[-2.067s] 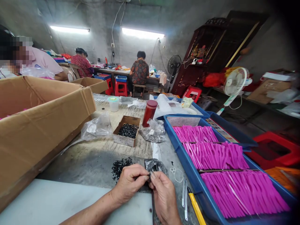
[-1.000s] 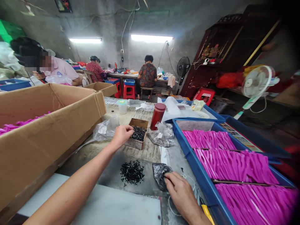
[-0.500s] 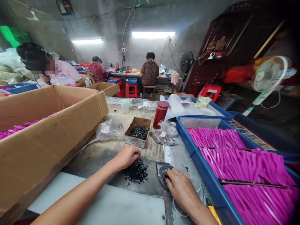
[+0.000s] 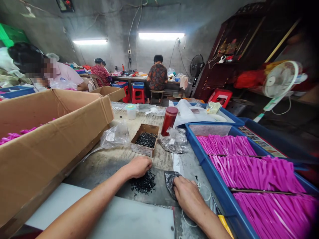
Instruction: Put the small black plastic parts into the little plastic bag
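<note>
My left hand (image 4: 141,167) is closed in a pinch at the far edge of a pile of small black pegs (image 4: 144,185) on the dark work mat. Whatever sits between its fingertips is hidden. To the right, my right hand (image 4: 186,194) has its fingers curled at a small dark plastic bag (image 4: 170,181); the fingertips are out of sight against it. Beyond the left hand stands a small cardboard box (image 4: 144,141) holding many black and silver pieces.
A large cardboard carton (image 4: 50,136) borders the left. Along the right runs a blue tray (image 4: 211,176) of magenta strips (image 4: 256,172). A red canister (image 4: 169,121), a bag of metal bits (image 4: 174,141) and a yellow-handled tool (image 4: 225,225) are nearby. Co-workers sit behind.
My hands were together over the mat, then parted. The left reached to the cardboard box, then came back to the black pile. The right went to the dark bag and stays there.
</note>
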A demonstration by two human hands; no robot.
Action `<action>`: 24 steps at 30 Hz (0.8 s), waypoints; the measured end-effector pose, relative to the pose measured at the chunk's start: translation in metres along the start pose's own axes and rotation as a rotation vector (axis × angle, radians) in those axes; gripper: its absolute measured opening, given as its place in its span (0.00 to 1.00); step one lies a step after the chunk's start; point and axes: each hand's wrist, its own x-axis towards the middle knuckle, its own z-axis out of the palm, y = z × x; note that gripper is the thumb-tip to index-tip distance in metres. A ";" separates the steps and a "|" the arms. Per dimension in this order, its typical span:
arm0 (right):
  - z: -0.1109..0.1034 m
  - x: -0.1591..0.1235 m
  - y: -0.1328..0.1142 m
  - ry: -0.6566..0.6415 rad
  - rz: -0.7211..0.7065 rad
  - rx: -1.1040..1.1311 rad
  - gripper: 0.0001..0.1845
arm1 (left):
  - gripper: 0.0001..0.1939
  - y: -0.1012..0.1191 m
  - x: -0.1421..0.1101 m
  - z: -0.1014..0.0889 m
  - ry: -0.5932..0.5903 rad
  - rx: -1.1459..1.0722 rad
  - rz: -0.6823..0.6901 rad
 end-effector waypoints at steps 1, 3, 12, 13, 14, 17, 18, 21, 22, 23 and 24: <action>0.000 0.000 0.000 -0.001 -0.003 -0.003 0.11 | 0.07 0.001 -0.001 0.000 0.004 -0.002 0.001; -0.002 0.000 -0.001 -0.005 -0.013 -0.007 0.12 | 0.07 0.002 -0.003 -0.001 0.014 -0.012 0.005; -0.001 -0.005 0.002 0.036 -0.032 0.014 0.10 | 0.05 -0.004 -0.017 -0.010 0.113 -0.442 -0.032; 0.000 -0.005 0.003 0.045 -0.035 0.021 0.10 | 0.04 -0.004 -0.018 -0.009 0.124 -0.555 -0.038; 0.001 -0.006 0.003 0.054 -0.039 0.030 0.10 | 0.03 -0.005 -0.018 -0.009 0.134 -0.670 -0.049; 0.003 -0.007 0.005 0.095 -0.057 0.060 0.11 | 0.04 -0.003 -0.019 -0.005 0.173 -0.958 -0.116; 0.005 -0.007 0.006 0.114 -0.067 0.072 0.11 | 0.05 -0.002 -0.019 -0.004 0.193 -1.018 -0.137; 0.009 -0.007 0.007 0.163 -0.096 0.100 0.11 | 0.06 0.002 -0.019 -0.001 0.249 -1.120 -0.180; 0.010 -0.006 0.007 0.173 -0.101 0.104 0.11 | 0.07 0.004 -0.019 -0.001 0.256 -1.139 -0.196; 0.010 -0.006 0.007 0.177 -0.101 0.106 0.11 | 0.09 0.005 -0.019 -0.001 0.257 -1.151 -0.218; 0.011 -0.005 0.007 0.177 -0.097 0.107 0.12 | 0.12 0.006 -0.020 -0.001 0.255 -1.156 -0.240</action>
